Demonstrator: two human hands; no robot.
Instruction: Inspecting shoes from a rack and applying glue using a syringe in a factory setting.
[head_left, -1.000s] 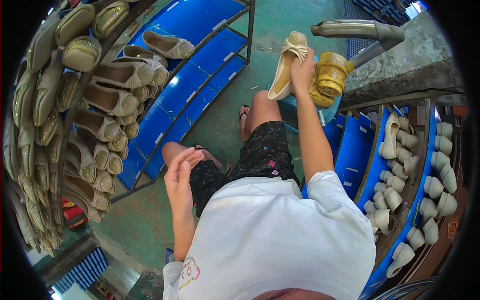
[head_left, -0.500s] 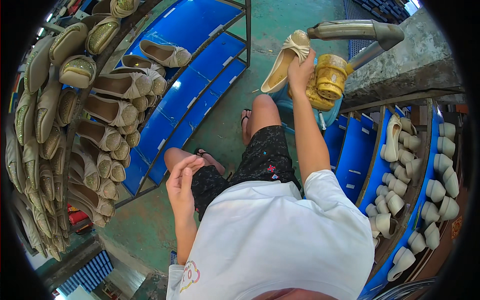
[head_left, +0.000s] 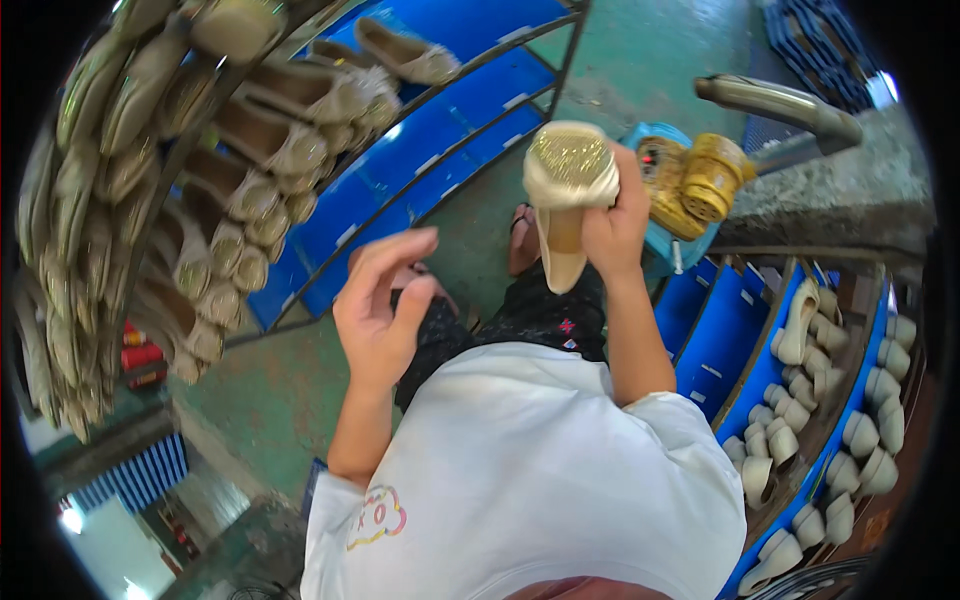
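A beige flat shoe (head_left: pixel 568 180) with a glittery gold toe and a twisted band hangs upright in front of me, toe up and heel down. My right hand (head_left: pixel 618 225) is closed around its side near the band. To the left of it, my left hand (head_left: pixel 382 305) is raised, holding nothing, with its fingers and thumb apart. That hand is separate from the shoe and nearest to the rack of similar glittery flats (head_left: pixel 235 190) on my left.
Beyond my right hand stands a yellow machine (head_left: pixel 705 190) on a light blue stool (head_left: pixel 655 135), with a bent metal pipe (head_left: pixel 785 105) above it. Blue shelves (head_left: pixel 470 125) rise at the far left. On the right, a blue rack (head_left: pixel 755 330) carries several beige shoes.
My right hand has brought the shoe nearer and left, away from the machine, tipping its toe upward. My left hand has risen and spread. The view has shifted, blurring the left rack.
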